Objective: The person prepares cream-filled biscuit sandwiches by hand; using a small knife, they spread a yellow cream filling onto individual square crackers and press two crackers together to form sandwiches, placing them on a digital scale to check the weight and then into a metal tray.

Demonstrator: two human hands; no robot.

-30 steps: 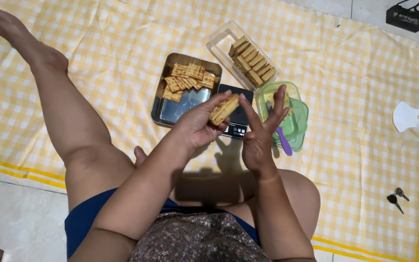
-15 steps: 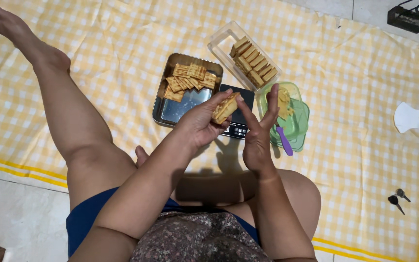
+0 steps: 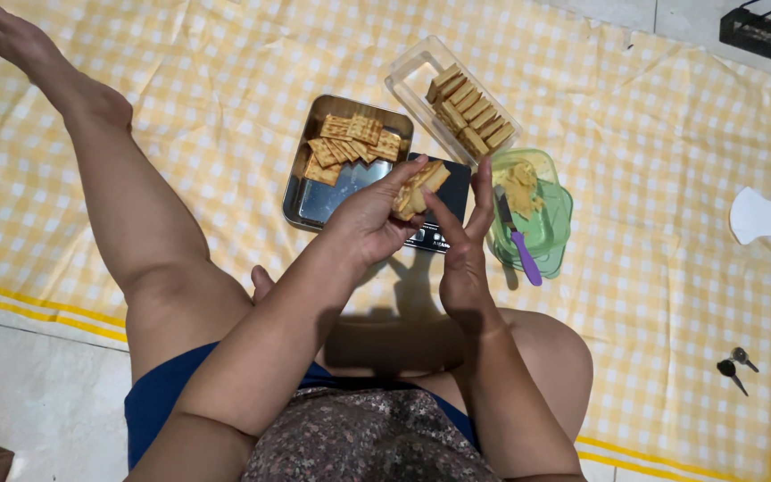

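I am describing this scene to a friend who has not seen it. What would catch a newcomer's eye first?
First, the two hands at the centre: the left hand holds a stack of square tan crackers and the right hand stands open beside it. Behind them, on the yellow checked cloth, stand a shiny metal tray with loose crackers and a clear plastic box of crackers in a row. At right is a green plastic container with a purple-handled knife.
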